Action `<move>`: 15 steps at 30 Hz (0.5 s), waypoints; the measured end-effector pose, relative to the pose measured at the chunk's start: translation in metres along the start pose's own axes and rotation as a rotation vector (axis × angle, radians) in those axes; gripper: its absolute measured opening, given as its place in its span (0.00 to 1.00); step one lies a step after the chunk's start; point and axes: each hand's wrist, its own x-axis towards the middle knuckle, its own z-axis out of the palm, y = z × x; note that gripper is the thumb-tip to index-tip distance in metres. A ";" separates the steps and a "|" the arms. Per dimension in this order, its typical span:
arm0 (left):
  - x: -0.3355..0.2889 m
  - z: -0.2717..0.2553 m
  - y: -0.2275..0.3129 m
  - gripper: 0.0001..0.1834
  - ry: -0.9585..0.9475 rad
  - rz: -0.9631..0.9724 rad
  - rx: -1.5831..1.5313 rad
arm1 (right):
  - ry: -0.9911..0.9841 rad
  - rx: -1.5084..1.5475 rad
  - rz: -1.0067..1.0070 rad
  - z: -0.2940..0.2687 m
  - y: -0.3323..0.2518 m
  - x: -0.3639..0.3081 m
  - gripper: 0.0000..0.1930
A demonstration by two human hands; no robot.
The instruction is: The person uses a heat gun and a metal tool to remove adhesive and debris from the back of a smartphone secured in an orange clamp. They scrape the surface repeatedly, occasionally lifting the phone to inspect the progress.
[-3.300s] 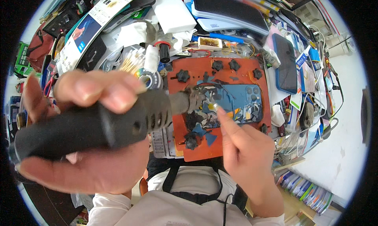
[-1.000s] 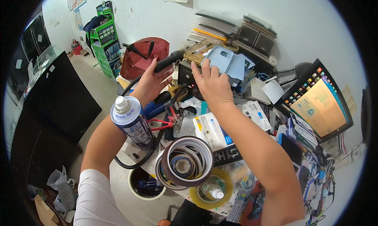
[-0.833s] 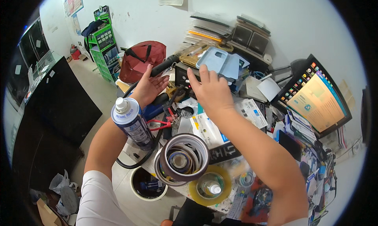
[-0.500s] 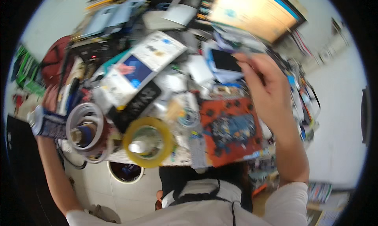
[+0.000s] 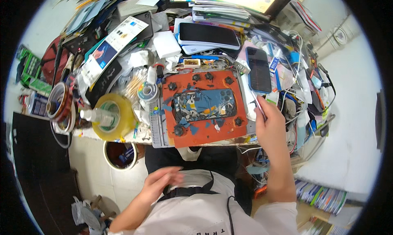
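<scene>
One left hand (image 5: pixel 159 182), now drawn back, empty, fingers loosely extended | one right hand (image 5: pixel 270 118), now gripping slim tool (image 5: pixel 260 107) | blue phone (image 5: pixel 211 105), shattered, untouched on orange mat (image 5: pixel 194 138)

Blue phone (image 5: pixel 211 97) against an orange-red mat (image 5: pixel 194 139)
The phone's back is mottled with irregular black, grey and orange-yellow patches; the knobs (image 5: pixel 179 130) are black, the tape roll (image 5: pixel 100 131) translucent yellow, the small box (image 5: pixel 166 45) plain white, the crate (image 5: pixel 30 68) bright green, the bag (image 5: pixel 50 58) dark red, the shirt (image 5: pixel 180 218) off-white.
</scene>
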 end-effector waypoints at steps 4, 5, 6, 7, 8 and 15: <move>0.060 0.066 0.026 0.28 -0.092 -0.080 -0.105 | -0.022 -0.075 0.019 0.015 0.004 0.020 0.19; 0.069 0.077 0.031 0.29 -0.095 -0.081 -0.139 | -0.028 -0.091 0.008 0.017 0.005 0.021 0.19; 0.077 0.086 0.035 0.28 -0.098 -0.101 -0.214 | -0.037 -0.111 0.001 0.018 0.008 0.021 0.19; 0.082 0.095 0.037 0.28 -0.095 -0.096 -0.244 | -0.007 -0.137 -0.039 0.018 0.010 0.021 0.18; 0.087 0.100 0.040 0.27 -0.097 -0.088 -0.269 | -0.007 -0.180 -0.089 0.017 0.014 0.020 0.19; 0.082 0.127 0.051 0.24 0.208 -0.101 -0.385 | 0.047 -0.035 -0.254 0.005 0.027 0.021 0.20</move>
